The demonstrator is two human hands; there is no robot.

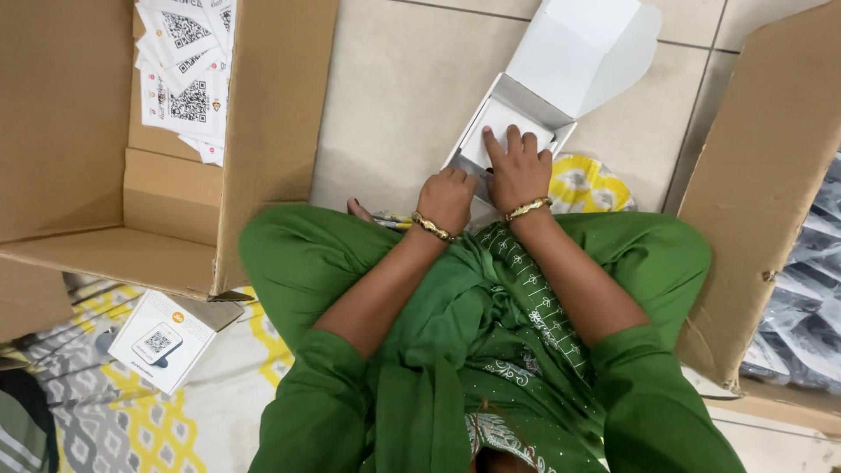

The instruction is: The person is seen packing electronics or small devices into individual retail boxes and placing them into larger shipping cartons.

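An open white carton box (526, 101) lies on the tiled floor in front of my crossed legs, its lid (578, 44) flipped back. My right hand (517, 166) presses flat into the box, fingers spread on the white insert inside. My left hand (447, 197) is curled at the box's near left edge, gripping it. Both wrists wear gold bangles. I sit in green clothes. What lies under the insert is hidden.
A large open cardboard carton (175, 175) at the left holds several printed white cards (188, 70). A small white printed box (162, 342) lies on a patterned mat at lower left. Another carton (762, 175) at the right holds grey plastic-wrapped items (810, 307).
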